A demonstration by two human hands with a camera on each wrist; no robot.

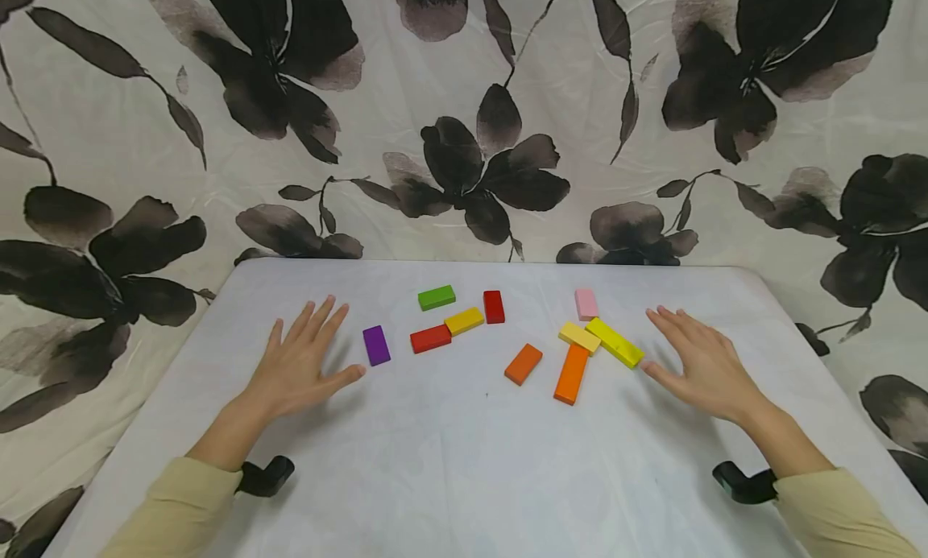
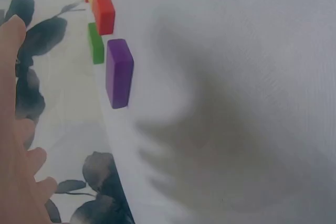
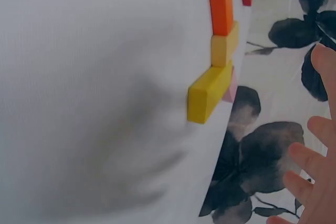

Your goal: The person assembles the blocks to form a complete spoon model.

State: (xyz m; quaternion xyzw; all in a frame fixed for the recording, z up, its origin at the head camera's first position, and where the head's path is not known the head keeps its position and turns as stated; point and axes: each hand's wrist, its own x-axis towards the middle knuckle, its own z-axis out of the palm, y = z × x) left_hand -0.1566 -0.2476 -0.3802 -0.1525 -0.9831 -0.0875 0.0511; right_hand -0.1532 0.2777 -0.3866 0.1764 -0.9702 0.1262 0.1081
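Note:
My left hand (image 1: 300, 366) hovers with spread fingers over the white table, its thumb nearest to a purple block (image 1: 376, 345). Beyond that lie a green block (image 1: 437, 298), a red block (image 1: 431, 339) touching a yellow block (image 1: 464, 322), and another red block (image 1: 494, 307). At the right, my right hand (image 1: 706, 365) is also held above the table, fingers extended, close to a long bright yellow block (image 1: 615, 343). Around it are a pink block (image 1: 586, 304), a pale yellow block (image 1: 579, 337), a long orange block (image 1: 571, 374) and a shorter orange block (image 1: 524, 364). Neither hand holds anything.
A white cloth covers the table (image 1: 464, 469). Behind it hangs a curtain (image 1: 391, 75) with dark flowers. Black wrist mounts stick out from the left sleeve (image 1: 181, 502) and the right sleeve (image 1: 841, 510).

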